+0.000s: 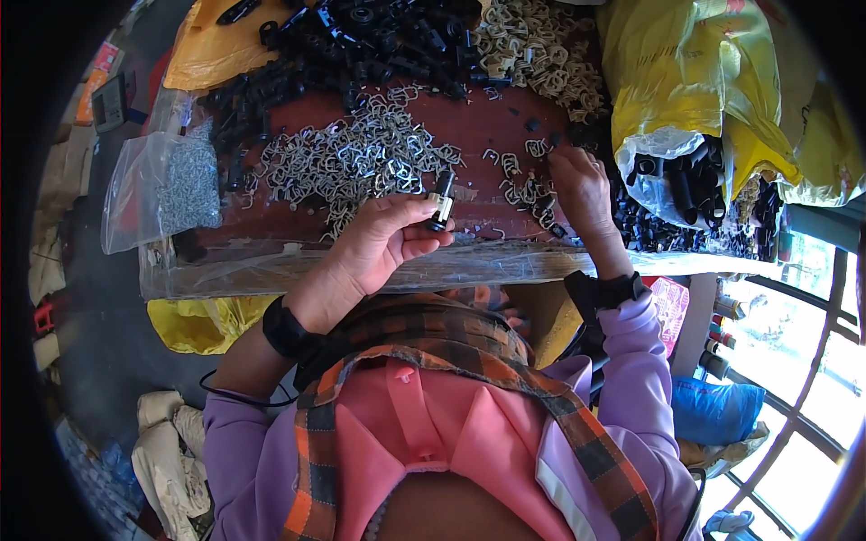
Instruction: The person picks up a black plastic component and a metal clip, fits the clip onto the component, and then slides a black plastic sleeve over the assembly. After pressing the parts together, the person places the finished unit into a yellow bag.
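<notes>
My left hand [383,236] holds a small black cylindrical part with a metal band [442,200] upright between thumb and fingers, just above the near edge of the reddish-brown table [487,126]. My right hand [582,189] rests fingers-down on the table at the right, touching a small cluster of bent metal wire clips [528,191]. A large heap of the same silvery clips [352,160] lies left of centre, just beyond my left hand.
Black plastic parts [361,41] are piled across the table's far side, with pale clips [541,50] beside them. A clear bag of small metal pieces [167,185] sits at left. Yellow sacks [695,81] with black tubes [686,185] stand at right. Plastic sheeting [271,266] lines the near edge.
</notes>
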A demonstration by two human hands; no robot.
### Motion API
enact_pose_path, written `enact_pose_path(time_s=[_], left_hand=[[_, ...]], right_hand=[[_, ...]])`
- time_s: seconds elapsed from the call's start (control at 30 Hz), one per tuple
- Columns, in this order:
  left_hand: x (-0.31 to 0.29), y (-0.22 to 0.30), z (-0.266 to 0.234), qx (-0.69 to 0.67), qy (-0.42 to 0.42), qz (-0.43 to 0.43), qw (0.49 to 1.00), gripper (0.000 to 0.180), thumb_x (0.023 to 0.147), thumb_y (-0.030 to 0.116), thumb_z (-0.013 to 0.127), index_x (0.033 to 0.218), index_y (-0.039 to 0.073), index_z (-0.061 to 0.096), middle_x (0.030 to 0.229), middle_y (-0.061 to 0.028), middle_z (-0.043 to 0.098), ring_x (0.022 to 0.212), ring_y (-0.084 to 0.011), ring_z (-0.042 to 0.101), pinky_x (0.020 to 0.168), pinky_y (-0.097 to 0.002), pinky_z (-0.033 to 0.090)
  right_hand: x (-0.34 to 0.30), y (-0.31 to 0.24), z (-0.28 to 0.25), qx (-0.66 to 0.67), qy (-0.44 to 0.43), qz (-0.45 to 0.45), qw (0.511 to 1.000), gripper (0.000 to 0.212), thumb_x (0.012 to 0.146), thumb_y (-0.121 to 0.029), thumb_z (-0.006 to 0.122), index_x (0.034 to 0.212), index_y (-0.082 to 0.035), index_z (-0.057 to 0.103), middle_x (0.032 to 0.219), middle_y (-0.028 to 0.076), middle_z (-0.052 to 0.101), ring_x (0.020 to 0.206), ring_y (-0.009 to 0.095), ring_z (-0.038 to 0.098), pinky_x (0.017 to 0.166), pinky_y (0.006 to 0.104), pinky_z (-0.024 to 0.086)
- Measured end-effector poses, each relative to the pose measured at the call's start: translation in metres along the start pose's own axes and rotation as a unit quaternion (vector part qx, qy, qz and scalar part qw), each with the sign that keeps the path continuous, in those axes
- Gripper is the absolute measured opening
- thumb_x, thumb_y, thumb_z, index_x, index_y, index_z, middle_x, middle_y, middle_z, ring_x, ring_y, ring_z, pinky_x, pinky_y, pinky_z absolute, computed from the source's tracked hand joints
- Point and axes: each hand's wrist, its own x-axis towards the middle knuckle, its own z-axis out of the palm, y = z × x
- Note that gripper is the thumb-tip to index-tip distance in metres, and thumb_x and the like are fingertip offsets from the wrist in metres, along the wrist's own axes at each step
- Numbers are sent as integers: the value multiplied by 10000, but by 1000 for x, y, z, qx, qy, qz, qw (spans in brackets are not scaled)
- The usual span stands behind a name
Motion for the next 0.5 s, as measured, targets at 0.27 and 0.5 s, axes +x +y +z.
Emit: enact_pose_path(time_s=[0.27,0.5], left_hand=[[1,-2,-1,-11,1,14,1000,157,769,131,572,883,23,576,820,-80,601,740,-176,598,621,-214,493],[1,-4,8,-20,-41,12,999,177,791,123,553,949,43,550,866,-70,594,787,-178,594,658,-223,499]], right_hand=[[7,-31,-12,451,-19,222,865,182,744,-12,561,925,-35,555,742,34,574,616,122,540,547,221,428],[13,-107,-33,639,-66,194,741,202,766,-7,569,962,8,524,750,19,564,662,52,519,569,171,432]])
